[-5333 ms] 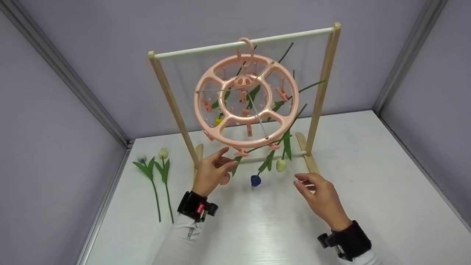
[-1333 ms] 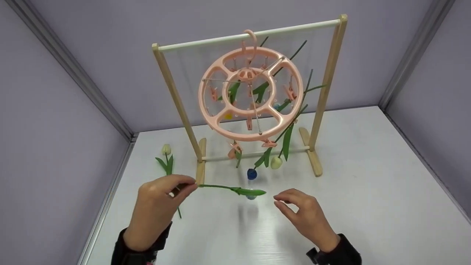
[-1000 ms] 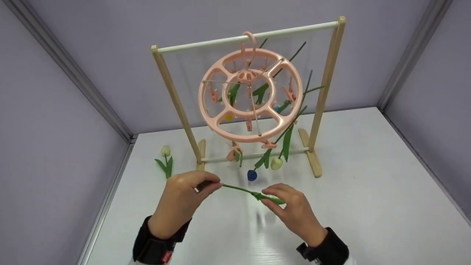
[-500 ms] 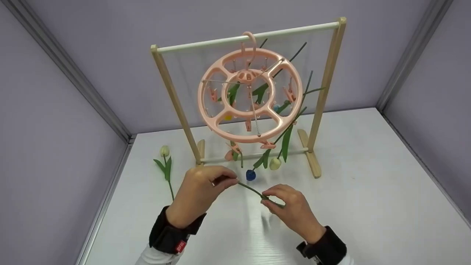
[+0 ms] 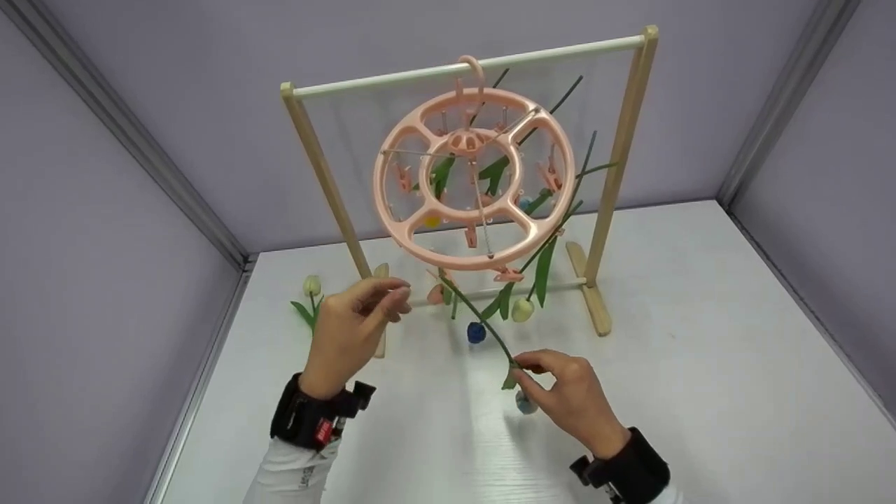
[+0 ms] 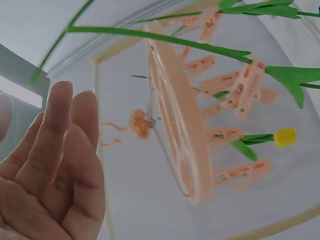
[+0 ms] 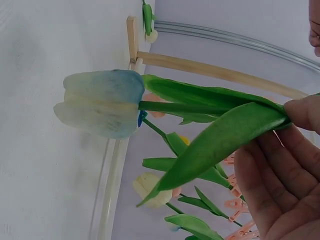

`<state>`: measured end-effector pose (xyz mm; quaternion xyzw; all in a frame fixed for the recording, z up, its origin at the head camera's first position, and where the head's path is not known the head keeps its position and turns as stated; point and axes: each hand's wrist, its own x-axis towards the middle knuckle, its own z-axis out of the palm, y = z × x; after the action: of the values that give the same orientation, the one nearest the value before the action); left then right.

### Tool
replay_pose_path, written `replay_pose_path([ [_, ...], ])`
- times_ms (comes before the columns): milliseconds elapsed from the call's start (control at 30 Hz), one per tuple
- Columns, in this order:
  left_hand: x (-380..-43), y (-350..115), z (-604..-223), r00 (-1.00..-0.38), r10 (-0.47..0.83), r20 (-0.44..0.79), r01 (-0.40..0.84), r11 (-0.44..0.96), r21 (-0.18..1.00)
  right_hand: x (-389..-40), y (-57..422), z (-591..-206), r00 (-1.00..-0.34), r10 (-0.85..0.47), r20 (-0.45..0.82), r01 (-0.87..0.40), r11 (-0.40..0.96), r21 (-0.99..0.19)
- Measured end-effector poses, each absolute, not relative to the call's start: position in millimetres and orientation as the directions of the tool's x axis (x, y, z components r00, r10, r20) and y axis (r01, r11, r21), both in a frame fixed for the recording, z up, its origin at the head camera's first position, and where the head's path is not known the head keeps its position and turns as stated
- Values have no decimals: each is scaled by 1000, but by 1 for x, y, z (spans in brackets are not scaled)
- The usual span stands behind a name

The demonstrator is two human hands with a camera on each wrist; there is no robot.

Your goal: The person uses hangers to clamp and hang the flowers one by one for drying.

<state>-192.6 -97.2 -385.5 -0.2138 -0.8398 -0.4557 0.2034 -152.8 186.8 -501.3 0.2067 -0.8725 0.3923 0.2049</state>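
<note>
My right hand (image 5: 577, 402) pinches a pale blue-and-white artificial tulip (image 7: 100, 102) between thumb and fingers, where the leaves meet the stem. Its bloom hangs low, and the bare stem slants up and left toward the clips. My left hand (image 5: 353, 332) holds nothing, its fingers loosely bent, left of the stem's end. Above both hands a round pink clip hanger (image 5: 539, 227) hangs by its hook. Several tulips are clipped along it upside down, among them a blue tulip (image 5: 476, 332), a cream tulip (image 5: 523, 309) and a yellow tulip (image 6: 286, 137).
A wooden rack with a white top bar (image 5: 560, 56) carries the hanger. One more cream tulip (image 5: 311, 285) lies on the white table at the left, partly hidden by my left hand. Grey-lilac walls (image 5: 791, 140) enclose the table at the back and sides.
My left hand picked up the pale blue tulip from the table and passed it to my right hand. It has since let go of the stem and drawn back left; the stem now points upward.
</note>
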Motion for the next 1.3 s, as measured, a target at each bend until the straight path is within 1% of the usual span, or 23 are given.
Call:
replay_pose_path([
  [100,-222,-111,-397,-903,85,422,404,502,764,-151,191,-500,-841,-178,511,-506,596,-624],
  [167,-244,-120,-407,-939,47,340,312,530,788,-150,193,-500,-844,-170,509,-500,592,-632],
  [267,-274,-132,-421,-972,24,232,204,568,797,-148,195,-499,-851,-167,497,-490,593,-640],
  [333,-291,-137,-428,-982,37,184,173,561,809,-146,196,-498,-858,-164,487,-480,595,-645],
  [467,-317,-139,-435,-990,77,118,139,412,900,-144,196,-497,-866,-157,474,-467,593,-656],
  [567,-331,-136,-436,-994,69,88,105,287,952,-144,196,-496,-868,-158,470,-466,583,-665],
  [633,-338,-133,-436,-996,47,71,81,251,965,-143,196,-497,-871,-157,467,-463,582,-669],
  [767,-346,-129,-439,-999,13,44,46,226,973,-142,196,-499,-877,-149,456,-449,589,-672],
  [867,-342,-127,-437,-999,12,47,49,206,977,-141,197,-499,-881,-149,449,-444,589,-675],
  [1067,-322,-123,-430,-992,85,95,106,137,985,-139,198,-498,-880,-145,452,-443,596,-670],
  [1200,-321,-120,-440,-983,122,139,149,86,985,-139,200,-498,-880,-135,456,-439,601,-668],
  [1300,-317,-117,-444,-977,145,158,172,91,981,-138,202,-498,-886,-127,446,-427,597,-679],
])
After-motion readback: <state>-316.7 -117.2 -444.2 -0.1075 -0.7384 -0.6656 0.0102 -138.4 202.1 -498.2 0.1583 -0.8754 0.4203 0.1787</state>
